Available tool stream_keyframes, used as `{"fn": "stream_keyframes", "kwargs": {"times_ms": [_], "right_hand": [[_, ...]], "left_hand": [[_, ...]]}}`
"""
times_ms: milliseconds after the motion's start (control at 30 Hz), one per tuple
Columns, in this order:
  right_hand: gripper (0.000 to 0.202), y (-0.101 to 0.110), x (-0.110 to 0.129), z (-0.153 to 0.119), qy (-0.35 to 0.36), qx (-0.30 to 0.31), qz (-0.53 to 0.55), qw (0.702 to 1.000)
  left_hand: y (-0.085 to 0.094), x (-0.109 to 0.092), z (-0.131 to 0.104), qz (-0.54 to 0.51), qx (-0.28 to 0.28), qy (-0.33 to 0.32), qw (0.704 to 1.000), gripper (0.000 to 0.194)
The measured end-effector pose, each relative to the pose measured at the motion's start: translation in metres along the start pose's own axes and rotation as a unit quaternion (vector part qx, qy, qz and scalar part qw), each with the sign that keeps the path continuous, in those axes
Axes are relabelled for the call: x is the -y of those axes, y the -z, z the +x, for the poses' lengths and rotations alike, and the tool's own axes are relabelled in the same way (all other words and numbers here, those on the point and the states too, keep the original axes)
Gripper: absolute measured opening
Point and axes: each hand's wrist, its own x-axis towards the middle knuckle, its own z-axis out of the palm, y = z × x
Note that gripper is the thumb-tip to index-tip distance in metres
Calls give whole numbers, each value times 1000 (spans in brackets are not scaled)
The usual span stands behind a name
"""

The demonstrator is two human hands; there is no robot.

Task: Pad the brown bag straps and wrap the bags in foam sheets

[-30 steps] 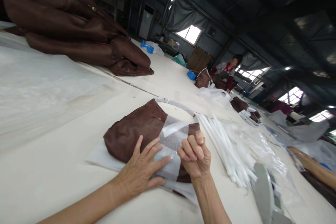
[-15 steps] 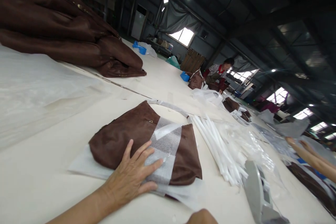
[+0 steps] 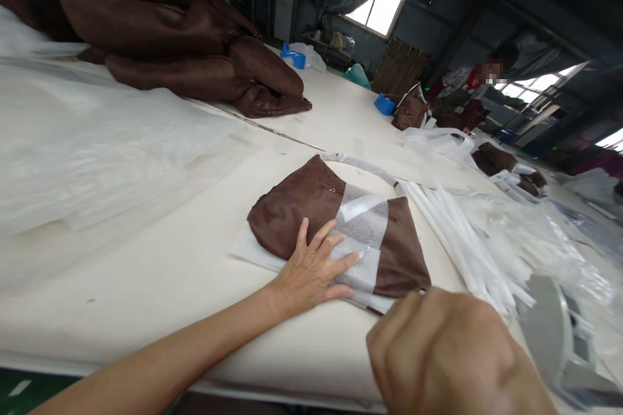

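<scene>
A flat brown bag (image 3: pixel 302 207) lies on the cream table (image 3: pixel 160 272), wrapped across its middle by a white foam sheet (image 3: pixel 363 233) with a strip of clear tape. My left hand (image 3: pixel 311 269) rests flat on the near edge of the bag and the foam wrap, fingers spread. My right hand (image 3: pixel 448 350) is a closed fist close to the camera, at the lower right, off the bag; I see nothing in it. The bag's wrapped handle (image 3: pixel 363 168) curves out at the far side.
A pile of brown bags (image 3: pixel 170 45) sits at the far left, above sheets of translucent plastic (image 3: pixel 97 142). White foam tubes (image 3: pixel 462 233) and loose plastic lie to the right, beside a grey tape dispenser (image 3: pixel 552 331). A seated person (image 3: pixel 467 94) works farther along the table.
My right hand left the foam wrap, dropped out of view, and now appears as a fist near the camera. My left hand stayed pressed on the bag. The view shifted.
</scene>
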Motion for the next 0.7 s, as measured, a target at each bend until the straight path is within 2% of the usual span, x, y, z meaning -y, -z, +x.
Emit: {"fn": "stream_keyframes", "kwargs": {"times_ms": [67,133,167,233,333,500,700], "right_hand": [[36,18,-10,-1,-72,-65,14,995],[26,37,-27,-1,-177,-118,-18,977],[23,46,-36,-1,-225,-132,-44,964],[19,63,-54,3,-278,-132,-96,947],[18,83,-71,11,-299,-93,-155,937],[14,95,-72,28,-302,-21,-248,920],[14,101,-79,41,-318,22,-384,867]], "left_hand": [[0,-1,0,-3,-3,6,1000,54],[-2,-1,-1,-5,-11,4,1000,55],[-2,0,-1,-5,-14,1,1000,56],[-3,1,-2,-4,-17,-4,1000,59],[-3,1,-3,-1,-17,-1,1000,60],[0,0,-2,1,-26,6,1000,57],[-1,1,-2,14,-35,-11,999,61]]}}
